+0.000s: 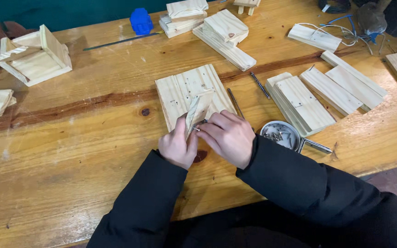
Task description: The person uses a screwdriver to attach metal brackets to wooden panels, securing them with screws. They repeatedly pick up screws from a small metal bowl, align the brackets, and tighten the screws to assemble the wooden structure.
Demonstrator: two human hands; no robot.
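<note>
Big glossy wooden table [70, 151] w/ dark grain streak; centre sits a flat pale pine panel [187, 89], planked, dotted w/ nail holes. On its near edge a small pine slat [198, 110] stands tilted, left hand [178, 147] gripping its lower end, thumb pressed vs. its left face. Right hand [228, 137], just right of slat, fingertips pinched on a tiny metal nail [197, 129] at slat's base; round tin of nails [281, 134] near right.

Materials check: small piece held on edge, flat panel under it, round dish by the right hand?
Held piece: pale bare softwood, likely pine; visible grain, no gloss. Flat panel: same unfinished wood, joined slats, small dark holes. Round dish: looks like shiny metal, holding small metal fasteners. Table: glossy varnished wood.
</note>
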